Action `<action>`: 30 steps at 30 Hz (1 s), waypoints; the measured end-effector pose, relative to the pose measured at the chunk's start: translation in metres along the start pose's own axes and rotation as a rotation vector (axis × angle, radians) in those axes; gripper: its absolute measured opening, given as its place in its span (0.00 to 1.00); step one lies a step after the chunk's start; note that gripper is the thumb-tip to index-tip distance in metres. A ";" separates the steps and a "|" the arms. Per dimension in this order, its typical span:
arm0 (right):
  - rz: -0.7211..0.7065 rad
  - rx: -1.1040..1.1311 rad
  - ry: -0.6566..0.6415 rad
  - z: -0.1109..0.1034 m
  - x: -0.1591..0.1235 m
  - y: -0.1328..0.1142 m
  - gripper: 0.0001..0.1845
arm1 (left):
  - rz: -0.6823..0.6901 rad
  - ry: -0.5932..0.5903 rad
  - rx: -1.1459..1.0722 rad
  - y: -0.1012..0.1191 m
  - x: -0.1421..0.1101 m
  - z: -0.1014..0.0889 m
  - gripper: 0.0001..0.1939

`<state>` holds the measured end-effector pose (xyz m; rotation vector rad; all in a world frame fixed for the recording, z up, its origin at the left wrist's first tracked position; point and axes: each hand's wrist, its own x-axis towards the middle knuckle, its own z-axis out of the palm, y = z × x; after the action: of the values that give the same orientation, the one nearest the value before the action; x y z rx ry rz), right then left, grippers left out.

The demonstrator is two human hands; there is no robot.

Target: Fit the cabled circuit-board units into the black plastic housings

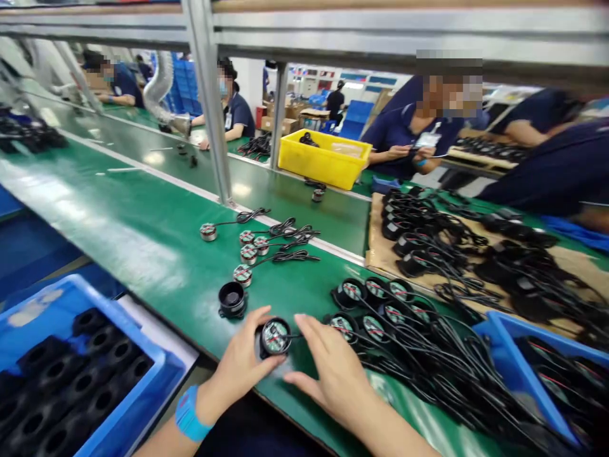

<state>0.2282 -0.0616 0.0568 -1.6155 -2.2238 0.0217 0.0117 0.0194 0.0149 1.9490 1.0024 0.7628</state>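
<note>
My left hand (245,355), a blue band at its wrist, curls thumb and fingers round a black motor housing (276,336) with a round green circuit board inside. A dark cable leaves the housing toward my right hand (330,355). That hand has its thumb and fingers apart, close beside the cable; whether it touches the cable I cannot tell. Just beyond my left hand stands a black housing (232,299) with no board showing. Farther back lie several silver motors (242,275) with coiled cables. Right of my hands, several black housings with boards (374,328) sit in rows, their cables trailing right.
A blue bin (166,368) of black parts stands at left, another blue bin (504,336) at right. Cardboard (375,247) bears cabled units. Beyond are a yellow bin (323,162), a metal post (209,108) and co-workers. A shelf beam (404,38) crosses overhead.
</note>
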 end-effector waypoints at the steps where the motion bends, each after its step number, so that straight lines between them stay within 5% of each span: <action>1: 0.017 0.014 -0.070 0.000 0.008 -0.004 0.47 | 0.010 -0.046 -0.019 -0.003 -0.001 -0.001 0.44; 10: 0.163 -0.027 -0.194 -0.010 0.015 -0.024 0.32 | 0.015 -0.252 -0.087 -0.034 -0.008 -0.002 0.59; 12: 0.209 -0.018 -0.183 -0.037 0.008 -0.017 0.28 | 0.012 -0.225 -0.128 -0.036 -0.005 -0.002 0.67; 15: 0.324 -0.020 -0.089 -0.104 0.000 0.006 0.24 | -0.013 -0.165 -0.182 -0.035 -0.004 -0.006 0.68; 18: 0.458 -0.283 -0.037 -0.174 0.005 0.052 0.29 | -0.058 -0.166 -0.202 -0.029 -0.005 -0.008 0.65; 21: 0.640 -0.601 -0.120 -0.207 0.028 0.114 0.35 | -0.124 -0.131 -0.285 -0.021 -0.001 -0.003 0.66; 26: 0.740 -0.652 -0.161 -0.177 0.073 0.208 0.32 | -0.380 -0.134 -0.436 -0.024 0.029 0.015 0.58; 30: 0.816 -0.622 -0.249 -0.139 0.092 0.251 0.28 | -0.564 -0.205 -0.508 -0.037 0.047 0.018 0.58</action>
<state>0.4778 0.0770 0.1534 -2.9008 -1.6339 -0.2835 0.0361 0.0664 -0.0193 1.1980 1.0386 0.4265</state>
